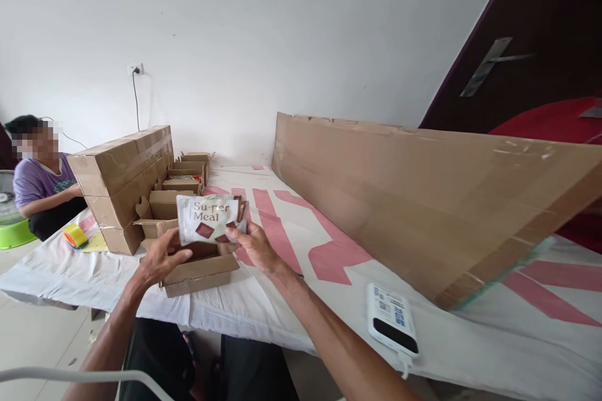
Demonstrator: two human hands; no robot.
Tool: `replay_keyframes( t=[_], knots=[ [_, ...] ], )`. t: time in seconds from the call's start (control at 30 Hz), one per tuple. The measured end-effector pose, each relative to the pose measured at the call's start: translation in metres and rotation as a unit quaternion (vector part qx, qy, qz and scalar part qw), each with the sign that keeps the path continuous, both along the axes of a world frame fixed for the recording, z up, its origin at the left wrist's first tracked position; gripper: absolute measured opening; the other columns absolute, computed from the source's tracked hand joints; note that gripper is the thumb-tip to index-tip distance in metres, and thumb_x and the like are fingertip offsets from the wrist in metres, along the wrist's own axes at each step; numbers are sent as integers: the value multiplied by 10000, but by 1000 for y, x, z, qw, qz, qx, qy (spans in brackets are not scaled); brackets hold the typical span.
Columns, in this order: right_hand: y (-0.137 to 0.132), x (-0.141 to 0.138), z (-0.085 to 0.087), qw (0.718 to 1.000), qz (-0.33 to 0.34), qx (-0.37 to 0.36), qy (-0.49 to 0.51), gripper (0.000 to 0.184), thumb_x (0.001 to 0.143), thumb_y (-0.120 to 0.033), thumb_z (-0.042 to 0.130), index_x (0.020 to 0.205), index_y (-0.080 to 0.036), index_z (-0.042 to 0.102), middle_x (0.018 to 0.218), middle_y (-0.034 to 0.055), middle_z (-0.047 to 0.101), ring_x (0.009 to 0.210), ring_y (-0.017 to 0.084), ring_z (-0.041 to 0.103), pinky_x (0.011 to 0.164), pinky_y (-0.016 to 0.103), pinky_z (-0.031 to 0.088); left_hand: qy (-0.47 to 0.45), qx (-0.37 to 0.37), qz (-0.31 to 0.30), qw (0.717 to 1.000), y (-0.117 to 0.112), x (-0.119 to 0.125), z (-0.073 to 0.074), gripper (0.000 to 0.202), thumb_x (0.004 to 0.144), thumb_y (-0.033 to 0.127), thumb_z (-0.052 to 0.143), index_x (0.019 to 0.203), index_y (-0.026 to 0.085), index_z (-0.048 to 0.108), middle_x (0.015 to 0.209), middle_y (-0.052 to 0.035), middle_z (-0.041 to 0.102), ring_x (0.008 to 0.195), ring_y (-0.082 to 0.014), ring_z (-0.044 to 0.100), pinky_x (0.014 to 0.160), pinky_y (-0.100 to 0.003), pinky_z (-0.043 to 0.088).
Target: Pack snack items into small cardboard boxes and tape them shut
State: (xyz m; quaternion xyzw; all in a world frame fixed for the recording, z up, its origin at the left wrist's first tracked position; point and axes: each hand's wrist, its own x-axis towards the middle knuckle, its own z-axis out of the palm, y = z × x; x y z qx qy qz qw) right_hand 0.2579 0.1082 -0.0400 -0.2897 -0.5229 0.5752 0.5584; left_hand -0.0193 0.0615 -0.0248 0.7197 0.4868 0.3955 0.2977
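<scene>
My right hand (258, 247) grips white food packets (211, 219) by their lower right side, with the thumb in front. "Su-per Meal" and brown squares are printed on the front one; a second edge shows behind it. They are above an open cardboard box (200, 277) at the table's front edge. My left hand (164, 258) is at the box's left side, close to the packets' lower left corner. Its thumb is apart from the fingers, and the fingertips are partly hidden. The packets cover part of the box's inside.
Several open boxes (172, 205) stand in a row behind. Left of them rises a stack of taped cartons (117, 166), with a tape roll (74, 235) beside it. A large cardboard panel (414, 200) stands right; a white device (391, 316) lies nearer. Another person (44, 175) sits left.
</scene>
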Motion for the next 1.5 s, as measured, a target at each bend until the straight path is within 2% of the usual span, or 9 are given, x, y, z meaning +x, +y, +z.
replay_keyframes(
  t=[0.2,0.43,0.63,0.77,0.97,1.07,1.27,1.4,1.5],
  knots=[
    [9,23,8,993,-107,26,52,628,686,-637,947,1124,-235,745,1099,87,838,911,286,809,813,449,676,365,-15,-36,930,-15,15,-16,615,855,409,832,1421,242,658,1454,-143,727,1346,-384,681,1119,-488,532],
    [-1,24,2,993,-110,25,36,622,705,-660,925,1127,-244,737,1086,71,836,897,271,815,833,434,667,416,-27,-85,905,-25,32,-7,537,767,285,914,1273,264,734,1270,-85,801,1211,-362,749,1002,-408,568],
    [-11,18,5,995,-94,0,38,626,663,-697,936,1024,-238,713,1014,66,836,835,271,807,844,450,667,308,-18,-91,947,-27,23,-10,757,680,501,996,1347,259,733,1383,-121,761,1311,-389,694,1103,-456,541],
    [-20,14,10,998,-57,-7,38,621,691,-694,925,1083,-258,721,1090,82,835,948,316,805,895,495,662,115,13,-14,993,-17,17,-3,603,790,652,875,1218,239,773,1132,-112,801,1063,-338,749,957,-440,591],
    [-29,1,12,1000,5,-9,16,608,707,-688,922,1091,-261,722,1112,76,831,997,338,803,937,526,661,-153,-10,-30,988,-2,28,17,724,813,648,855,1376,219,703,1260,-126,787,1155,-351,728,896,-412,623],
    [-29,-8,9,1000,18,-19,4,635,696,-725,912,1089,-266,715,1061,68,836,947,333,811,902,518,671,-180,-47,5,982,-2,34,17,769,745,673,897,1301,172,719,1223,-151,793,1075,-354,742,753,-385,638],
    [-27,-14,5,999,36,-33,-17,668,728,-713,885,1188,-265,704,1098,62,830,978,313,811,875,479,680,-192,-103,30,975,1,30,10,824,678,710,922,1245,144,727,1103,-147,819,890,-294,774,714,-373,629],
    [-21,-16,-1,999,33,-26,-34,656,761,-695,864,1226,-261,703,1156,74,822,1032,320,799,865,472,680,-174,-95,32,980,3,28,9,754,693,678,923,1206,154,745,1127,-152,828,997,-331,772,688,-342,602],
    [-18,-14,-5,996,5,41,-83,626,829,-684,804,1285,-270,694,1234,82,805,1124,320,772,915,466,662,-190,-77,34,978,5,24,10,693,684,638,942,1143,153,757,1037,-139,841,968,-329,771,668,-326,576]
  ],
)
